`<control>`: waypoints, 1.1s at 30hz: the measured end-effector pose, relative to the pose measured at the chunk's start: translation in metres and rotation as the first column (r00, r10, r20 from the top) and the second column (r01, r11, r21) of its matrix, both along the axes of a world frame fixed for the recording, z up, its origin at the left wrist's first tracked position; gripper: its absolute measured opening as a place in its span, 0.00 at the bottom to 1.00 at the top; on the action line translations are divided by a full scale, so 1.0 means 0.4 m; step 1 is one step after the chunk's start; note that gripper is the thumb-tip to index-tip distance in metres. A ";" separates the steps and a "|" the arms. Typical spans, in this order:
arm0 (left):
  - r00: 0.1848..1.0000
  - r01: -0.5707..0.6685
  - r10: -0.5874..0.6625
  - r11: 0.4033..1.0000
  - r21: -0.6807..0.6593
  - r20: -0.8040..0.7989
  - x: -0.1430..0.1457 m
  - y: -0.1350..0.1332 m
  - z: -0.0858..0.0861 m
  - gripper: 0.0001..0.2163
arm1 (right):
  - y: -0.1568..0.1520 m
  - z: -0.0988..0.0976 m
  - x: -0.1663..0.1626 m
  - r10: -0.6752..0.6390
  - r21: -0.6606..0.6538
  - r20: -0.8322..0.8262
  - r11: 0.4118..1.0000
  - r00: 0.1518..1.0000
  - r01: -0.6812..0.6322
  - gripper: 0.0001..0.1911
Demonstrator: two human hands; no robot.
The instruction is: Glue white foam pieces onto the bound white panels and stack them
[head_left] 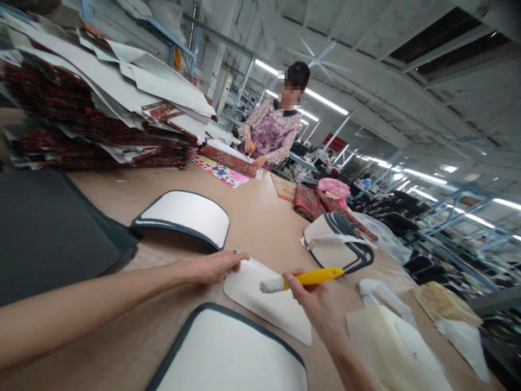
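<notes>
The left hand reaches to the upper left end of a pale panel, its fingers bunched at the edge; I cannot tell whether they pinch the panel or merely rest on it. The right hand has its fingers wrapped around the yellow handle of a brush, whose pale bristles sit over the panel; whether they touch it is not clear. The panel is between the two hands at the bench, just beside a white panel with a dark border nearer the person. That closeness is the likeliest source of trouble: a stroke running past the pale panel's edge could smear the dark border. If the left fingers bear only lightly, a firm push of the brush could skid or turn the panel. The bristles look crusted or coated, so a loaded tip might leave lumps or drip; wetness cannot be judged here. A curved panel stands arched beyond the left forearm, where a careless sweep of that arm could knock it. The dark-edged stack leans unevenly past the brush handle and might slide if bumped.
</notes>
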State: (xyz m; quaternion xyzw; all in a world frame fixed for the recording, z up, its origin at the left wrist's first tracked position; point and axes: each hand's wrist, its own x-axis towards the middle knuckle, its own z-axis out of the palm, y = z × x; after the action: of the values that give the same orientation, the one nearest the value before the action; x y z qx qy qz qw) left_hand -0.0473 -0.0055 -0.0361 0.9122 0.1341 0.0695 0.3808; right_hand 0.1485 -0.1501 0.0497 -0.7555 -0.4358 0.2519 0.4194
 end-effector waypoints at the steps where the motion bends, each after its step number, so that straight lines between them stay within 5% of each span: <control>1: 1.000 -0.002 0.002 1.000 -0.009 0.004 0.001 0.000 0.002 0.27 | 0.025 -0.010 -0.041 0.060 -0.002 -0.050 0.998 0.997 -0.060 0.18; 4: 1.000 0.003 -0.003 1.000 -0.006 0.028 -0.001 -0.005 0.015 0.29 | 0.080 -0.042 -0.125 0.207 -0.002 -0.168 0.978 0.964 -0.211 0.17; 8: 0.999 0.020 -0.021 1.000 0.014 0.040 -0.002 -0.010 0.023 0.31 | 0.092 -0.072 -0.134 0.248 -0.020 -0.200 0.966 0.948 -0.257 0.15; 19: 0.999 0.033 -0.036 0.997 0.073 0.040 0.002 0.001 -0.013 0.35 | -0.171 -0.031 0.197 -0.099 -0.167 0.088 0.980 0.991 0.113 0.18; 26: 0.989 0.077 -0.059 0.989 0.128 -0.139 0.010 -0.006 0.075 0.29 | -0.187 0.051 0.195 -0.237 -0.014 0.122 0.970 0.964 0.241 0.20; 30: 0.994 0.052 -0.031 0.976 0.210 -0.100 -0.002 -0.025 0.096 0.35 | -0.197 0.064 0.155 -0.076 0.025 0.050 0.997 0.996 0.075 0.24; 33: 0.991 0.078 -0.048 0.966 0.248 -0.122 -0.016 -0.033 0.084 0.37 | -0.218 0.020 0.153 0.033 -0.012 -0.028 0.999 0.999 -0.033 0.26</control>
State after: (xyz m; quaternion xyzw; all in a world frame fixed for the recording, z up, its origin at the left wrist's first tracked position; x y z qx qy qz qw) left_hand -0.0537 -0.0188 -0.0026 0.9595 0.1168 0.0211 0.2554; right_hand 0.2099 -0.2371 0.0579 -0.7472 -0.4407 0.2718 0.4166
